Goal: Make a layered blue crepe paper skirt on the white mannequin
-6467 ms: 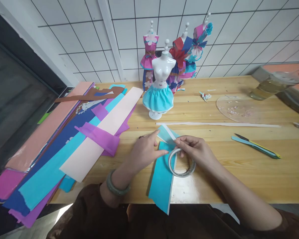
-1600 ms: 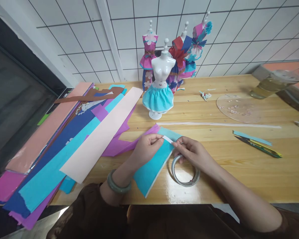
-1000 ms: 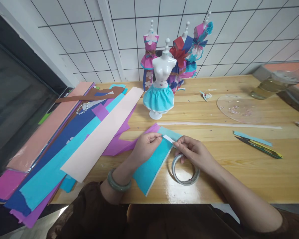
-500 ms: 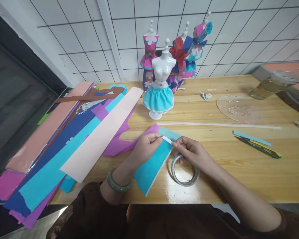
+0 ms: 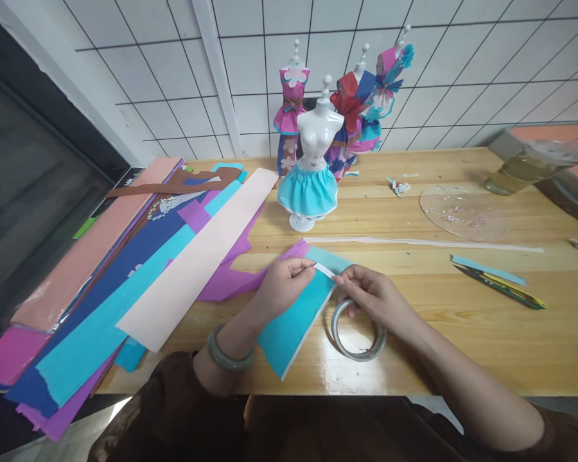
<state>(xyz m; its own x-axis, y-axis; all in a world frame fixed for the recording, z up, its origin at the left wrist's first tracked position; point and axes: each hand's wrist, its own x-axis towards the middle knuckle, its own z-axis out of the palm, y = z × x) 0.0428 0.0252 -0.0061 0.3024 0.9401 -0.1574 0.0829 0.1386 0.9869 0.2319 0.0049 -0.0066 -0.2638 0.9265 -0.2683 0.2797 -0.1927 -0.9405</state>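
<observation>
Between my two hands a short piece of white tape (image 5: 324, 271) is stretched. My left hand (image 5: 285, 282) pinches its left end, and my right hand (image 5: 368, 292) pinches the right end. Below the tape lies a piece of turquoise crepe paper (image 5: 293, 330) with a white strip along its right edge. A roll of tape (image 5: 337, 333) stands close under my right hand, whose lower fingers reach behind its rim. Purple paper (image 5: 231, 282) lies to the left of my left hand. Ahead is a small white mannequin (image 5: 319, 131) in a turquoise skirt (image 5: 308, 192).
Long coloured paper sheets (image 5: 192, 263) are piled on the left. Dressed mannequins (image 5: 293, 115) stand by the tiled wall. A long white strip (image 5: 424, 243) lies across the table (image 5: 438, 346). At right are a utility knife (image 5: 503, 287), a clear dish (image 5: 462, 215) and a cup (image 5: 525, 170).
The view has shifted very slightly. Both hands keep their pinch on the tape in the same place over the turquoise paper.
</observation>
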